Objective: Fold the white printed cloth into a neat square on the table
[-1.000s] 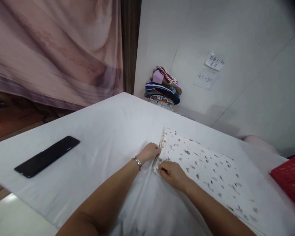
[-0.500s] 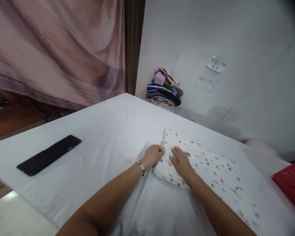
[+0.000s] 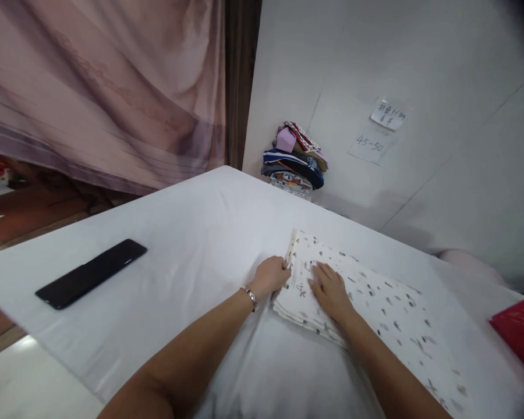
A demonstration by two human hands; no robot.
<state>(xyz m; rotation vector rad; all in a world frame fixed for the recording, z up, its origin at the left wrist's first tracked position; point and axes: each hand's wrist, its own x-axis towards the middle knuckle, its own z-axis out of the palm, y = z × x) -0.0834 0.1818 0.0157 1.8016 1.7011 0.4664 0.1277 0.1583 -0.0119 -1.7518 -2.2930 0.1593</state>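
A white cloth with small scattered prints [image 3: 384, 297] lies folded in layers on the white-covered table [image 3: 179, 233]. At its left edge my left hand [image 3: 271, 274], with a silver bracelet at the wrist, has its fingers closed on the layered folds. My right hand [image 3: 332, 291] rests flat on top of the cloth, a little right of my left hand, with its fingers spread slightly.
A black phone-like slab [image 3: 91, 273] lies on the table's left part. Folded clothes [image 3: 294, 157] are stacked beyond the far edge by the wall. A red item [image 3: 521, 329] is at the right edge. A pink curtain [image 3: 113, 87] hangs at the left.
My right hand has slid slightly to the right over the cloth. My left hand stays at the folded edge. The view has shifted a little.
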